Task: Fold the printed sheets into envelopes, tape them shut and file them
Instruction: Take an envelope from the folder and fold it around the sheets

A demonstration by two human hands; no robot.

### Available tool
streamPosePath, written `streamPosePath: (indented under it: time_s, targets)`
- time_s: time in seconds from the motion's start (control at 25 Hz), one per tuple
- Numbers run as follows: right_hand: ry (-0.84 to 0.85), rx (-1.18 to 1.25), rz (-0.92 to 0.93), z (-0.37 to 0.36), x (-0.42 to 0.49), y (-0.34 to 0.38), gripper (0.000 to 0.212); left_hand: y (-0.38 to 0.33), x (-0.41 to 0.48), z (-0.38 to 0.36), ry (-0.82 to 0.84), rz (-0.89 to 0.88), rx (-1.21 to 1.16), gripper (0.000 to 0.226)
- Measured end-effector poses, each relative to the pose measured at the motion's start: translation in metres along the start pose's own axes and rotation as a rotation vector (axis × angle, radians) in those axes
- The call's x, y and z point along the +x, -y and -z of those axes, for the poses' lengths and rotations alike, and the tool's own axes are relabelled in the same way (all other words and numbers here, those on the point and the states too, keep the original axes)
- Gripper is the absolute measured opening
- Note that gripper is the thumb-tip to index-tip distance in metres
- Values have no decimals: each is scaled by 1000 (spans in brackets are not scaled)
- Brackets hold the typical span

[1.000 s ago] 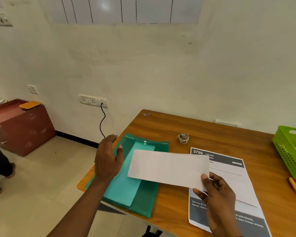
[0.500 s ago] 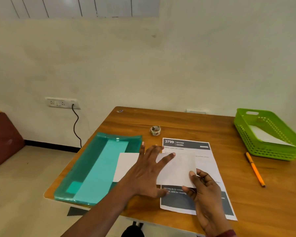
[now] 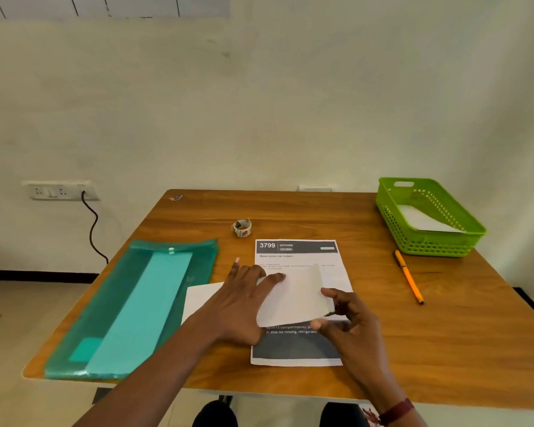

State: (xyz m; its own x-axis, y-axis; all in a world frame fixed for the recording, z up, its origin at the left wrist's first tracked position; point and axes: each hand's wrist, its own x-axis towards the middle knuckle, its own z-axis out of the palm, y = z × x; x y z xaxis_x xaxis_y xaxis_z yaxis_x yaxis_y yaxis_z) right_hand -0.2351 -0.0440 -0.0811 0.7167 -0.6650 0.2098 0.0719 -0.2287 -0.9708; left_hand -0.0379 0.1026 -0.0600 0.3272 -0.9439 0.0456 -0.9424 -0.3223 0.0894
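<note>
**Lower centre of frame: both hands on a white sheet (image 3: 293, 298) on the counter (image 3: 321, 211)**

At lower centre the sheet, a long blank strip, lies crosswise over the middle of a printout (image 3: 299, 254) headed "3799 KITCHEN". The left hand (image 3: 244, 303) lies flat on the middle of the sheet, fingers straight and spread, pressing it down and grasping nothing. The sheet's left end shows beyond that hand, resting on bare wood just beside the folder (image 3: 136, 303). The right hand (image 3: 349, 328) pinches the sheet's right end between thumb and fingertips, and that end curls up off the printout. A dark red band (image 3: 396, 409) circles the right wrist at the bottom edge of the frame.

Left of the hands, the translucent green folder lies lengthwise along the counter's left side with its snap flap at the far end, a paler teal strip showing through it. Just above the printout's top edge stands a small roll of tape (image 3: 242, 228). Right of the printout and well apart from it lies an orange pen (image 3: 409, 277), its tip pointing toward the frame's bottom. At upper right of the counter sits a lime basket (image 3: 413, 243) with white paper (image 3: 426, 220) inside.

On the wall at centre left, a black cable (image 3: 93, 229) hangs from a socket strip (image 3: 59, 190).
</note>
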Motion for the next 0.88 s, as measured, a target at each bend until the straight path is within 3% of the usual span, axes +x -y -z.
streamPosePath:
  time_s: [0.12,0.24,0.44,0.56,0.72,0.88]
  targets:
    - [67,-167,138,6,0,1,53,2,0,3,42,7,-13,110]
    - [-2,-385,294,10,3,-3,50,5,1,9,118,33,-73,104]
    - [-44,-453,315,13,11,-2,27,10,4,25,256,134,-256,79]
    - [-59,-346,297,10,13,-1,18,4,0,41,11,173,-183,66]
    - [-100,14,138,-2,16,6,13,-21,-1,38,-471,-29,123,61]
    - [-64,229,24,-12,18,14,15,-40,8,23,-373,-108,246,110]
